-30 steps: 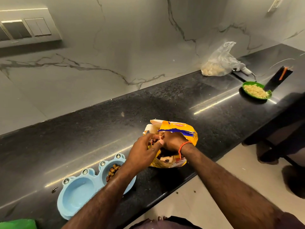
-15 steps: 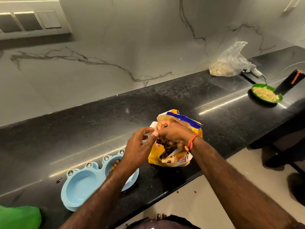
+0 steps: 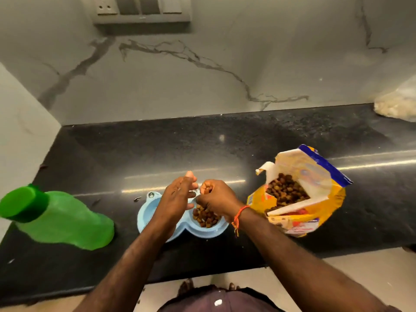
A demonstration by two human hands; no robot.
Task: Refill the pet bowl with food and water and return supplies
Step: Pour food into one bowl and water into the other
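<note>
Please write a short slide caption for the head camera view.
Right hand drops kibble into blue double bowl beside open food bag.

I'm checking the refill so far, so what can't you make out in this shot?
- Head view: left compartment of the blue pet bowl is covered by the left hand, so water cannot be judged.
- Green bottle: contents not visible.
- Clear bag: cut off by the right edge.
- Food bag: print blurred.

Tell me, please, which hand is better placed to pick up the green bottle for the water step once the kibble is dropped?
Probably the left. The left hand is open and empty over the blue bowl, on the side nearer the green bottle. The right hand is closed on kibble and sits toward the food bag.
</note>
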